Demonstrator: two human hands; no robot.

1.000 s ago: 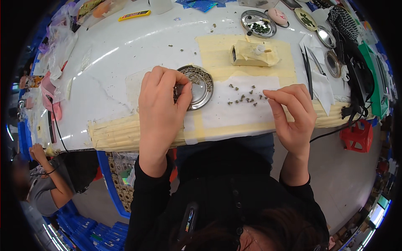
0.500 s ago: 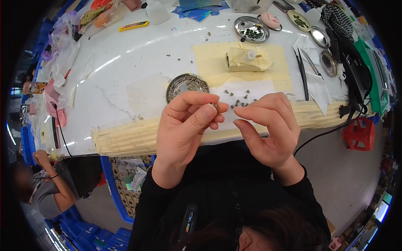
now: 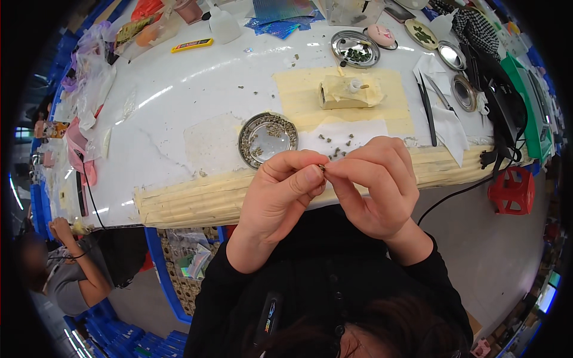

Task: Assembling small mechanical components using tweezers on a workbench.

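Note:
Just above the taped front edge of the table, my left hand point(image 3: 277, 200) pinches a small dark metallic piece point(image 3: 322, 167) between thumb and forefinger. My right hand point(image 3: 379, 188) meets it there, thumb and forefinger closed at the same piece; the fingertips hide most of it. A round metal dish point(image 3: 267, 116) of many similar small pieces stands behind my left hand. Several loose dark pieces point(image 3: 336, 150) lie on a white sheet point(image 3: 370, 126) behind my right hand, partly covered by it.
A tape-covered block point(image 3: 349, 95) stands on yellow tape. Black tweezers point(image 3: 427, 113) lie at right, near round tins point(image 3: 464, 92). Farther back are a metal dish of dark green bits point(image 3: 356, 49) and a yellow cutter point(image 3: 192, 45). A co-worker's arm point(image 3: 89, 274) shows at lower left.
My right hand has moved left and its fingertips have closed at the piece in my left hand. My left hand has shifted slightly right and toward me, uncovering more of the dish.

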